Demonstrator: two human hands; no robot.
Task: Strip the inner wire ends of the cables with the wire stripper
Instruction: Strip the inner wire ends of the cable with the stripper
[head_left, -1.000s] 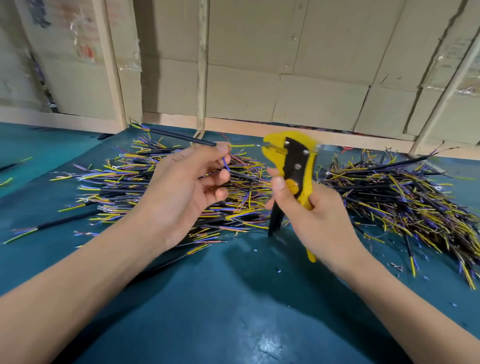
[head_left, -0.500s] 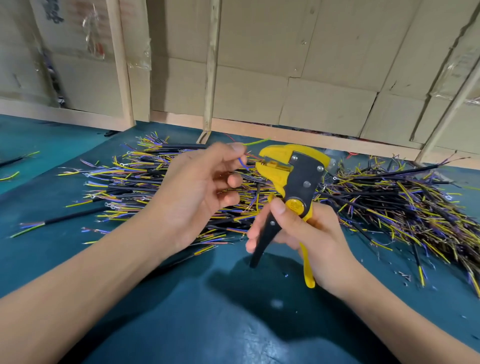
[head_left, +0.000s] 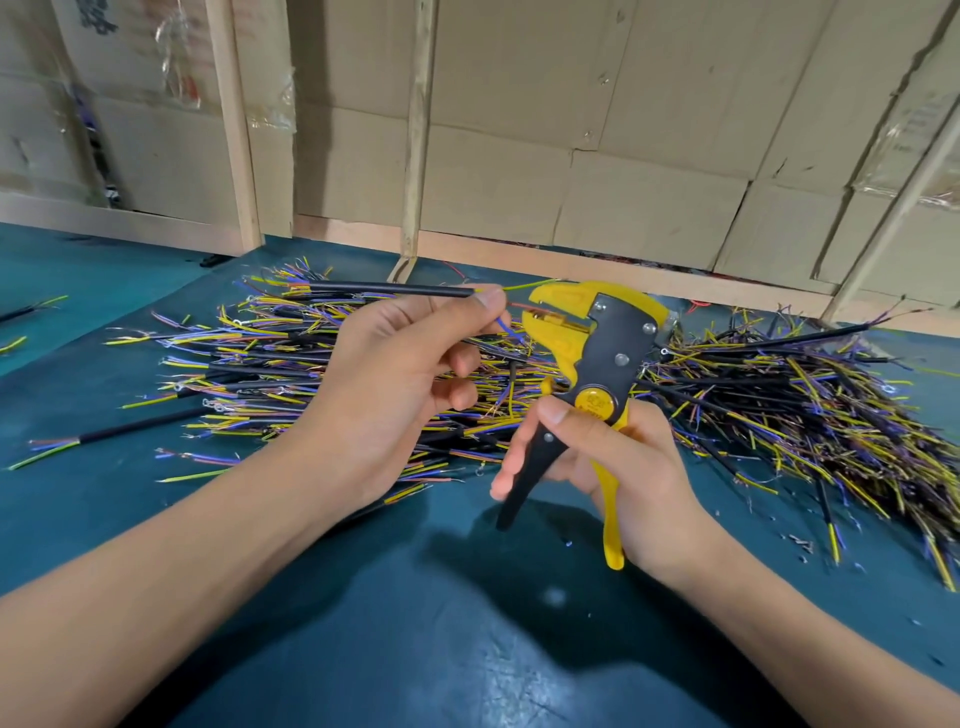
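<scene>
My left hand pinches a black cable near its right end, held level above the pile. Its inner wires fan out toward the stripper: a green-yellow one passes over the jaw, a brown one reaches into the jaws, and a blue one hangs down. My right hand grips the yellow and black wire stripper by its handles, jaws pointing left at the wire ends. The handles are spread apart.
A pile of black cables with yellow, blue and brown wire ends lies behind my left hand. A second pile spreads to the right. Both lie on a teal table. Cardboard panels and wooden posts close off the back.
The stripper's handles have opened from squeezed a second ago to spread. The cable's wire ends now sit at the jaws, with the brown wire between them.
</scene>
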